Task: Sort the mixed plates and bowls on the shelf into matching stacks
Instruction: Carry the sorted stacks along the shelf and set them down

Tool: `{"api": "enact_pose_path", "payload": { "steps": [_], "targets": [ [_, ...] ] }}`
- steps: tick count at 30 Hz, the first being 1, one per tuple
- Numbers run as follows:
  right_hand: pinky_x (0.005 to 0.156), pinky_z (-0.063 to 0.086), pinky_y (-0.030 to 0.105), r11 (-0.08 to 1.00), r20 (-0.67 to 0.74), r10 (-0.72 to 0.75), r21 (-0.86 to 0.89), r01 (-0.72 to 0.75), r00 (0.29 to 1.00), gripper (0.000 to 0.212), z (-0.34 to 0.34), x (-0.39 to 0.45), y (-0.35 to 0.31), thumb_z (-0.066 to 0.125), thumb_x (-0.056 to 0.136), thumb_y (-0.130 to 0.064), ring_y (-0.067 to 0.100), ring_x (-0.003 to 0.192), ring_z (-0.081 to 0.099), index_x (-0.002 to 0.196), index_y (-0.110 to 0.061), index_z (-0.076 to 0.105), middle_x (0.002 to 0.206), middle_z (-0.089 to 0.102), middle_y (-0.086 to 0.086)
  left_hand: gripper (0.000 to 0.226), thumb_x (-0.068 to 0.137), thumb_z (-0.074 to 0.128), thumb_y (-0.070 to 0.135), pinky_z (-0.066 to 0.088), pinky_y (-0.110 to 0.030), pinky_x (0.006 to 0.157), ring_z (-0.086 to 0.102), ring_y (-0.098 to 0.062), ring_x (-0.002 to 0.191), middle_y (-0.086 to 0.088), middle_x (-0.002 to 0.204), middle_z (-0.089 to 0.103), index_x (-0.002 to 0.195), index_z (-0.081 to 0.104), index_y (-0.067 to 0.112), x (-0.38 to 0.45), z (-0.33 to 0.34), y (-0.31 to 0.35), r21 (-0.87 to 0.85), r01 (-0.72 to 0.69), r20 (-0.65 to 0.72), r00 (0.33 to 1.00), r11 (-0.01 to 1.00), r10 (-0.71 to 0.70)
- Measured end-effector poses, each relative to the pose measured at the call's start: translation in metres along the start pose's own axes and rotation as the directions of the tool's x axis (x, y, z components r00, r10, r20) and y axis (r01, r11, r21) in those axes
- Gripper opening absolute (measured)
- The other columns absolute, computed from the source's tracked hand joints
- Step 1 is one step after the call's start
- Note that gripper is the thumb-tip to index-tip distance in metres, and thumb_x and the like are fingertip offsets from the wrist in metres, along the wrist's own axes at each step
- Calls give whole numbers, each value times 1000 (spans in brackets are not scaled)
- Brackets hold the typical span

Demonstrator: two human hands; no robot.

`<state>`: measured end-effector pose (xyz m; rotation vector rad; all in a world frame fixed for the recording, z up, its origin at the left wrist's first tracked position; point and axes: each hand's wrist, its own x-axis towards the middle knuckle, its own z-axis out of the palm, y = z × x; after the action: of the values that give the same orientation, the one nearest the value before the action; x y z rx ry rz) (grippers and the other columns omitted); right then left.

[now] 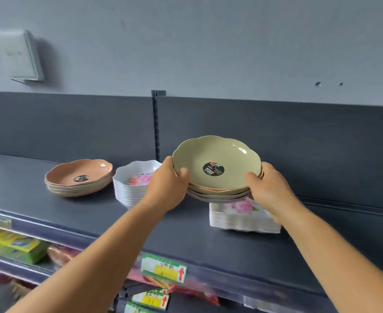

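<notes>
Plates and bowls sit in four groups on a dark shelf (50,199). A person holds one group, a stack of scalloped plates (217,168) with a green plate on top, above the shelf's right half. The left hand (166,186) grips the stack's left rim, thumb curled over the top plate and fingers underneath; the right hand (269,188) grips the right rim the same way. The held stack hangs just over a pile of white square plates (242,219) with a pink flower print, near the shelf's front edge.

The likely risk is slippage: the held plates look smooth and are gripped only at the rims, so a tilt could slide the lower ones out. The held stack could also clip the square pile and push it toward the front edge.

Counts, as far as visible: the held stack shows about four plates. A second scalloped stack (78,178), orange plate on top, rests toward the shelf's left and shows about four. White flowered bowls (134,188) stand nested at mid-shelf, roughly eight. The square pile's layers are too fine to count.
</notes>
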<state>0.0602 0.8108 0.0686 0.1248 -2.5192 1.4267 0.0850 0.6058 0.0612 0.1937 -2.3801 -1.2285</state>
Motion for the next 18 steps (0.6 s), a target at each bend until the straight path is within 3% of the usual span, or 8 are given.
{"api": "enact_pose_path", "payload": {
  "steps": [2,4,9,13,16,18],
  "targets": [
    [54,40,26,1000,34,7,27,-8,999,22,31,-6,-22,43,91,-22,18,72,54,110,-13,51,95,58,3,23,86,39,26,55,-44,80,68,-31,81,-10,80,67,100,52,14,5,-33,-20,49,3,-43,999,999,-1],
    [63,43,30,999,63,-6,49,2,998,26,63,-10,-43,44,90,-24,24,86,57,113,-14,51,101,60,4,25,86,39,27,54,-42,78,68,-31,83,-11,84,68,101,54,13,10,-65,-40,64,16,-70,997,998,-11],
    [87,54,46,992,133,-33,123,17,991,31,138,-20,-88,46,88,-26,26,97,59,116,-15,52,105,60,1,23,89,37,21,42,-31,56,55,-27,70,-9,74,56,98,52,5,19,-136,-85,84,82,-137,988,993,-70],
    [83,53,42,990,185,-53,139,27,981,32,190,-22,-120,47,86,-28,27,97,59,114,-14,53,107,61,4,25,86,37,21,55,-44,70,62,-32,78,-16,85,65,97,52,4,33,-179,-121,97,134,-198,974,986,-112],
    [80,48,39,991,222,-55,130,26,974,38,228,-16,-139,46,83,-36,27,99,56,114,-14,51,110,62,5,24,86,36,20,43,-29,55,59,-32,79,-16,86,64,96,53,7,47,-202,-150,58,178,-240,958,982,-159],
    [81,44,35,991,256,-56,131,22,965,39,253,-8,-149,45,89,-31,26,101,54,121,-9,48,114,61,6,26,86,35,22,41,-27,55,61,-33,79,-16,89,65,101,54,12,58,-215,-167,15,204,-262,946,979,-193]
  ]
}}
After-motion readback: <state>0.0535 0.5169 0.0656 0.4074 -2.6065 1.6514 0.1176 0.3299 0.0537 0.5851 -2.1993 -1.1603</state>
